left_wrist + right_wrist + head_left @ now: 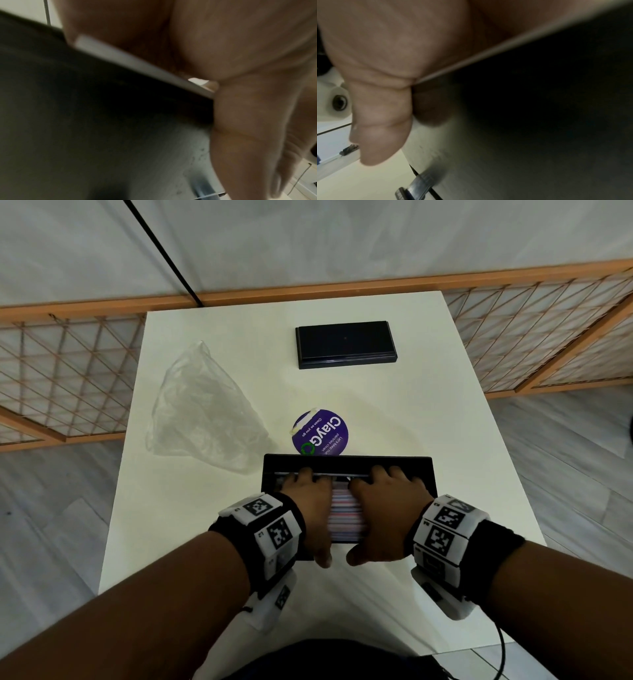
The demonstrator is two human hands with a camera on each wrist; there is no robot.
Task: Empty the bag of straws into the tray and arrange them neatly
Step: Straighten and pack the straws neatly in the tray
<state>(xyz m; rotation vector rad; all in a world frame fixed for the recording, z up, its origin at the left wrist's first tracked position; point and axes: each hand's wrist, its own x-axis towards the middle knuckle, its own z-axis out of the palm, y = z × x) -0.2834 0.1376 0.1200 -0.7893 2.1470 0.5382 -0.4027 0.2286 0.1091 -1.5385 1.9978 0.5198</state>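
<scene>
Striped red, blue and white straws (pixel 345 517) lie packed side by side in the black tray (pixel 342 460) at six o'clock on the table. The left hand (pixel 308 508) and right hand (pixel 387 508) curl their fingers over them. The clear bag (pixel 202 412) lies crumpled at ten o'clock.

One table (pixel 411 422), one tray (pixel 349 462), one clear plastic bag (pixel 202 409), one purple round disc (pixel 322 436) and one black box (pixel 346 344) are counted. Two hands are seen, the left hand (pixel 310 508) and the right hand (pixel 387 508). The straws (pixel 346 515) are packed too tightly to be counted.
</scene>
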